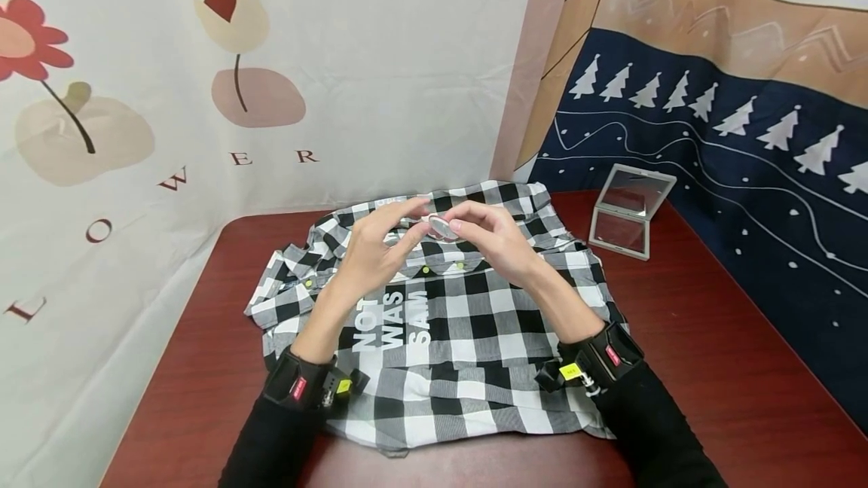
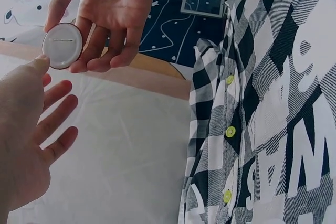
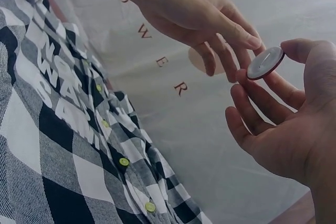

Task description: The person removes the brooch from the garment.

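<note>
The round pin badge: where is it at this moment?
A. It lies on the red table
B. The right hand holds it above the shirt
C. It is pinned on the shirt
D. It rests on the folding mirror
B: the right hand pinches the round pin badge by its edge above the checked shirt, and the left hand touches its rim.

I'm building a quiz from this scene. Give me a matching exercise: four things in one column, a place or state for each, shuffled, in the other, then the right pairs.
Things:
1. round badge
2. checked shirt
3. folding mirror
4. left hand

Places or states:
A. spread flat on the table
B. standing open beside the shirt
C. pinched in the right hand
D. fingers straight, thumb tip at the badge's rim

Pairs: 1-C, 2-A, 3-B, 4-D
</note>
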Motion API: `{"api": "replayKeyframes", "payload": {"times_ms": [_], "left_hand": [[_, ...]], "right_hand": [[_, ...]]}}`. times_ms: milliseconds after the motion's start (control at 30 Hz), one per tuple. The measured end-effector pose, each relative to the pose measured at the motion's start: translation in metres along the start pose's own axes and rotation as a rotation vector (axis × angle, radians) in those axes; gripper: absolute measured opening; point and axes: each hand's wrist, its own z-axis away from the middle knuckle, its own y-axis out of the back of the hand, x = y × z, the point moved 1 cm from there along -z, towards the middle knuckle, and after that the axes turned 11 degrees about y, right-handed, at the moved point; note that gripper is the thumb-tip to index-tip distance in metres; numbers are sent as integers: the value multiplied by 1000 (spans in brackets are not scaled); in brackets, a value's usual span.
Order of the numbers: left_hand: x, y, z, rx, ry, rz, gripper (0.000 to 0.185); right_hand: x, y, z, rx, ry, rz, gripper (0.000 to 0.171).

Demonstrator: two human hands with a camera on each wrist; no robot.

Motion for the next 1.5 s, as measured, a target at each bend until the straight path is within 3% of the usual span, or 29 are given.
{"api": "replayKeyframes", "payload": {"times_ms": [300, 600, 800, 1000, 1267, 1500], "left_hand": [[-4, 0, 3, -145, 158, -80, 55], [-9, -2, 5, -298, 311, -147, 63], [-13, -13, 3, -364, 289, -237, 69], [-12, -28, 3, -416, 268, -317, 74], [-2, -50, -1, -498, 247, -389, 81], [6, -73, -6, -581, 235, -422, 84]], "right_hand": [[-4, 0, 1, 65, 51, 87, 22], [0, 15, 12, 77, 0, 223, 27], [5, 34, 25, 46, -21, 356, 22], [8, 53, 41, 8, -63, 558, 20], [8, 76, 61, -3, -60, 792, 26], [2, 103, 73, 16, -85, 913, 31]]}}
